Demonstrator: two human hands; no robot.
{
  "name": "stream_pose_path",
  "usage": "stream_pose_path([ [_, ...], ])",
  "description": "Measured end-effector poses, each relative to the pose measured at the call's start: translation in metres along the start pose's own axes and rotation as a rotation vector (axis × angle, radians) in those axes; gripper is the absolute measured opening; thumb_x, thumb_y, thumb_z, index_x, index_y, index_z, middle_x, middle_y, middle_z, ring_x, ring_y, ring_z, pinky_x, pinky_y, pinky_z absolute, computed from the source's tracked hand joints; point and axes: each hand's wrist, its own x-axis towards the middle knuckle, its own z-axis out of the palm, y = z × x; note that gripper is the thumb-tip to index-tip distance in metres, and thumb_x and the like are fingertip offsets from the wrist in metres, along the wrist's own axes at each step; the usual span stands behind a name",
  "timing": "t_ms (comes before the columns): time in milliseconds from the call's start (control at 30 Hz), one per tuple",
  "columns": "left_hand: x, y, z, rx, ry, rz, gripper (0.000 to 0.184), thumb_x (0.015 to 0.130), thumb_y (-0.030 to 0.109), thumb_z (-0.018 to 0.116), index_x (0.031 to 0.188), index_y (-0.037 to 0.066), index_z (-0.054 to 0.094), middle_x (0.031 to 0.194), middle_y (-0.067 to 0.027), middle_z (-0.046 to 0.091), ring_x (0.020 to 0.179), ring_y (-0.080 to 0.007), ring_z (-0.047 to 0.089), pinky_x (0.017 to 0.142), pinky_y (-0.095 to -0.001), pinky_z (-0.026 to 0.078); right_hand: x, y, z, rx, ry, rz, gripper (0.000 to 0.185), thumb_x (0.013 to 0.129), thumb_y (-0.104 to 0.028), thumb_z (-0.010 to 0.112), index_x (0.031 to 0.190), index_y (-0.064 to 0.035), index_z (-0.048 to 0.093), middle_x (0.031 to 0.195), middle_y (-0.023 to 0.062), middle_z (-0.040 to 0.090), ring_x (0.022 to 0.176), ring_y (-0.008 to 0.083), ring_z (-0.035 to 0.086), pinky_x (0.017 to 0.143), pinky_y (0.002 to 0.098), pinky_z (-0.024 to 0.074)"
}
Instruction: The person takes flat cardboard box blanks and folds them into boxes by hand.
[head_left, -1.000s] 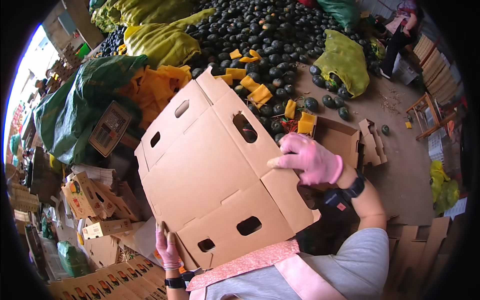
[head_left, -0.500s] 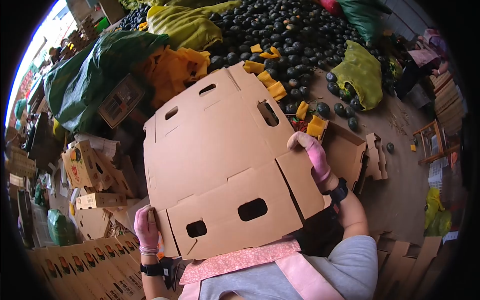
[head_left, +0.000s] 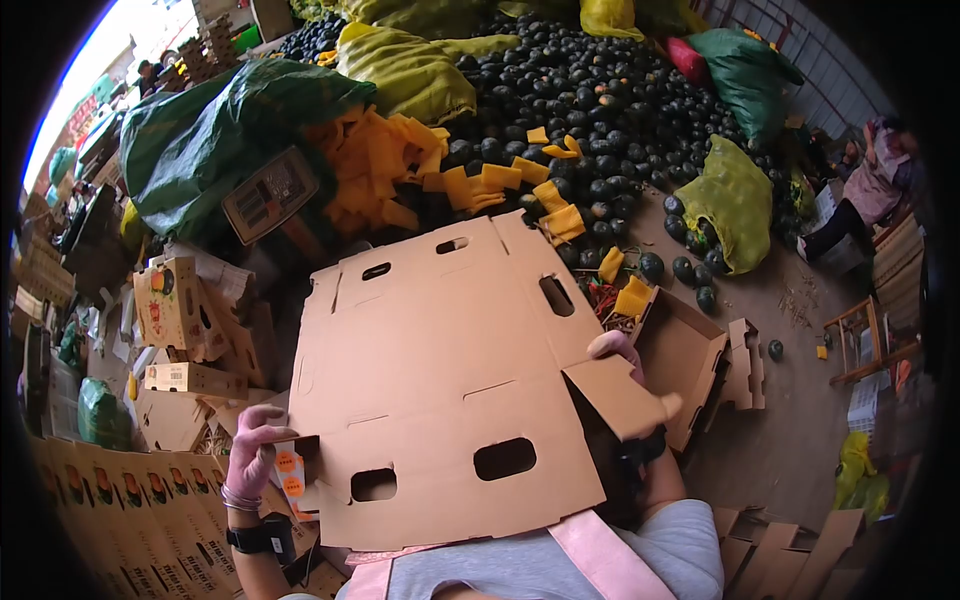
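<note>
A large brown cardboard sheet (head_left: 440, 370) with oval cut-outs and creased flaps lies flat in front of my body. My left hand (head_left: 253, 450), in a pink glove, is closed on the flap at its near left corner, which is bent. At the right edge, my right hand (head_left: 635, 372) is closed round the near right flap (head_left: 612, 395), which is folded away from the sheet; part of that hand is hidden behind the flap.
Dark green squashes (head_left: 600, 110) are heaped beyond the sheet. Around it are orange foam pieces (head_left: 375, 160), a green sack (head_left: 220, 140), a yellow mesh sack (head_left: 735, 205), an open carton (head_left: 680, 360) and stacked printed cartons (head_left: 170, 310). Another person (head_left: 875, 185) sits at the right.
The sheet has come lower and turned squarer to my body. My left hand has moved left and bent the near left flap; my right hand has moved nearer and folded the near right flap.
</note>
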Motion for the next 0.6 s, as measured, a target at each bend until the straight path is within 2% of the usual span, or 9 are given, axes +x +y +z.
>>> stream_pose_path([
  [100, 0.011, 0.009, 0.02, -0.047, 0.222, 0.103, 0.052, 0.088, 0.051, 0.058, 0.077, 0.0, 0.062, 0.103, -0.0135, 0.057, 0.1, -0.0273, 0.052, 0.085, -0.0386, 0.041, 0.011, 0.008, 0.03, -0.073, 0.284, -0.051, 0.039, 0.087, -0.037, 0.067, 0.096, -0.0003, 0.06, 0.092, -0.0022, 0.062, 0.082, 0.0064, 0.053, 0.078, 0.0212, 0.0426],
  [133, 0.013, 0.024, 0.024, -0.029, 0.222, 0.161, 0.048, 0.087, 0.048, 0.06, 0.077, 0.001, 0.062, 0.103, -0.013, 0.057, 0.101, -0.028, 0.052, 0.086, -0.0399, 0.041, 0.009, 0.0, 0.032, -0.065, 0.317, 0.039, 0.034, 0.083, -0.035, 0.071, 0.086, -0.0031, 0.062, 0.082, 0.0009, 0.06, 0.074, 0.0102, 0.053, 0.069, 0.0236, 0.0424],
  [233, 0.014, 0.059, 0.028, 0.217, 0.155, 0.285, 0.032, 0.071, 0.025, 0.077, 0.072, 0.006, 0.052, 0.099, -0.0108, 0.06, 0.101, -0.0324, 0.056, 0.086, -0.0442, 0.045, -0.005, -0.022, 0.024, -0.934, -0.07, -0.281, 0.035, 0.078, -0.038, 0.075, 0.074, -0.0065, 0.062, 0.069, 0.005, 0.05, 0.064, 0.0175, 0.05, 0.058, 0.0295, 0.0397],
  [267, 0.013, 0.071, 0.035, 0.239, 0.058, 0.3, 0.032, 0.067, 0.02, 0.079, 0.072, 0.006, 0.05, 0.098, -0.0104, 0.061, 0.101, -0.0328, 0.056, 0.086, -0.0434, 0.045, -0.011, -0.039, 0.039, -0.968, -0.129, -0.22, 0.037, 0.073, -0.039, 0.078, 0.066, -0.0081, 0.06, 0.064, 0.0082, 0.04, 0.059, 0.0233, 0.046, 0.052, 0.0345, 0.0357],
  [300, 0.012, 0.083, 0.046, 0.261, -0.045, 0.307, 0.035, 0.063, 0.014, 0.081, 0.071, 0.007, 0.048, 0.096, -0.01, 0.062, 0.1, -0.0332, 0.057, 0.086, -0.0425, 0.046, -0.01, -0.052, 0.045, -1.049, -0.336, -0.305, 0.036, 0.073, -0.038, 0.078, 0.066, -0.0084, 0.059, 0.064, 0.007, 0.041, 0.059, 0.023, 0.047, 0.051, 0.0344, 0.0365],
  [367, 0.011, 0.093, 0.066, 0.24, -0.259, 0.395, 0.037, 0.059, 0.01, 0.084, 0.072, 0.007, 0.05, 0.101, -0.0097, 0.063, 0.101, -0.0333, 0.058, 0.085, -0.04, 0.048, -0.013, -0.065, 0.047, -0.982, -0.562, -0.189, 0.045, 0.067, -0.049, 0.079, 0.075, -0.0082, 0.062, 0.07, 0.0071, 0.047, 0.065, 0.0237, 0.051, 0.056, 0.033, 0.0403],
  [400, 0.007, 0.09, 0.063, 0.102, -0.294, 0.368, 0.035, 0.06, 0.018, 0.084, 0.077, 0.006, 0.055, 0.11, -0.0136, 0.062, 0.109, -0.0359, 0.054, 0.093, -0.0436, 0.044, -0.017, -0.069, 0.044, -0.794, -0.596, -0.071, 0.057, 0.062, -0.06, 0.075, 0.083, -0.0083, 0.066, 0.074, 0.0063, 0.051, 0.069, 0.0232, 0.052, 0.06, 0.0322, 0.0415],
  [467, -0.012, 0.072, 0.066, -0.481, -0.218, 0.22, 0.043, 0.077, 0.04, 0.073, 0.103, 0.007, 0.061, 0.127, -0.021, 0.054, 0.126, -0.0386, 0.043, 0.106, -0.0513, 0.03, -0.02, -0.073, 0.025, -0.507, -0.727, 0.133, 0.088, 0.05, -0.08, 0.068, 0.1, -0.0082, 0.069, 0.084, 0.0059, 0.058, 0.078, 0.023, 0.056, 0.073, 0.0316, 0.0434],
  [600, -0.033, 0.058, 0.086, -0.729, -0.076, 0.226, 0.085, 0.077, 0.068, 0.059, 0.138, 0.012, 0.04, 0.137, -0.0215, 0.047, 0.135, -0.0368, 0.033, 0.114, -0.0529, 0.015, -0.042, -0.068, 0.038, -0.827, -0.509, -0.022, 0.047, 0.063, -0.053, 0.079, 0.089, -0.0138, 0.071, 0.072, 0.0051, 0.057, 0.066, 0.0248, 0.054, 0.061, 0.0328, 0.0424],
])
